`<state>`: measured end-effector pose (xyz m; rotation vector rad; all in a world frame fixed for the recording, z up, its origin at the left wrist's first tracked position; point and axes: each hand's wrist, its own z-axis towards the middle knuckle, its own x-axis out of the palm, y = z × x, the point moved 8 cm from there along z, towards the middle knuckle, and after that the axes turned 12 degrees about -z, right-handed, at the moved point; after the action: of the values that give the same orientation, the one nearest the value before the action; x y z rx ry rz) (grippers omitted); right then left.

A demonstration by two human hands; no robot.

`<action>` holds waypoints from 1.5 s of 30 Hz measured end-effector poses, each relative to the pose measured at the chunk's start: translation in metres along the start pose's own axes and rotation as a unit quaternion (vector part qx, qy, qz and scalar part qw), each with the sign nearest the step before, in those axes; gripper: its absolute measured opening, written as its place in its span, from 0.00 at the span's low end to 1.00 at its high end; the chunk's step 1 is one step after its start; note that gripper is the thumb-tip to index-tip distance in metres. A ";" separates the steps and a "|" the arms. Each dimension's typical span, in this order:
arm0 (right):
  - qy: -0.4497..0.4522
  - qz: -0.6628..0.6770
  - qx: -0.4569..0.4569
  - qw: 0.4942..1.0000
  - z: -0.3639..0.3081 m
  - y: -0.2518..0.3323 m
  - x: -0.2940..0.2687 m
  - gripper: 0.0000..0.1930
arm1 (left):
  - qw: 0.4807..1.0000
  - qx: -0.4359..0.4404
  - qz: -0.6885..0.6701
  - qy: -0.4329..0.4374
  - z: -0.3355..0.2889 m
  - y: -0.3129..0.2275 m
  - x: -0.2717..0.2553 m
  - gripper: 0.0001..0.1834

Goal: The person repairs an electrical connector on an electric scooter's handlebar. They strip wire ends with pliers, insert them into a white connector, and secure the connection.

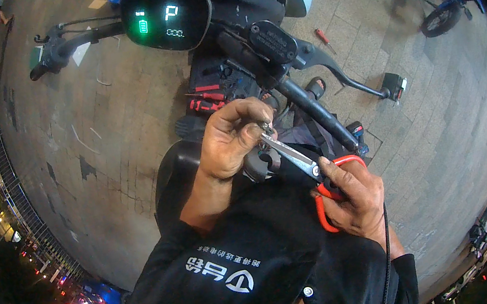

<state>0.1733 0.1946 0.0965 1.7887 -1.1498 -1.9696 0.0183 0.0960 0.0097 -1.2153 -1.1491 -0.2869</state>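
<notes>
Just below the handlebar, my left hand [224, 141] pinches a small dark metallic piece [266, 128] between thumb and fingertips. What exactly the piece is cannot be made out. A pair of scissors [294, 157] with red-orange handles is gripped in my right hand [356, 198]. Its blades look nearly together and point up and left. Their tips meet the small piece at my left fingertips; whether they bite on it is too small to tell. A thin black cord [387, 256] hangs beside my right wrist.
An electric scooter's lit display [167, 17] and handlebar [318, 107] stand in front, with a brake lever [338, 70] at right. Red-handled tools [207, 103] lie on the footboard. A screwdriver [323, 39] lies on the pavement. Farther right stands a small blue bike [448, 11].
</notes>
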 end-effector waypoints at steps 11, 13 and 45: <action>-0.008 0.003 0.002 1.000 -0.003 0.000 0.001 0.28 | 1.000 0.002 0.018 0.010 -0.005 -0.001 0.001 0.13; -0.003 0.007 0.007 1.000 -0.003 0.000 0.001 0.27 | 1.000 0.001 0.024 0.006 -0.007 -0.001 0.000 0.14; 0.006 0.001 0.013 1.000 0.001 0.004 0.001 0.27 | 1.000 -0.004 0.026 0.009 -0.005 0.000 -0.005 0.13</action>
<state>0.1707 0.1919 0.0990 1.8096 -1.1787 -1.9486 0.0190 0.0898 0.0066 -1.2453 -1.1009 -0.2629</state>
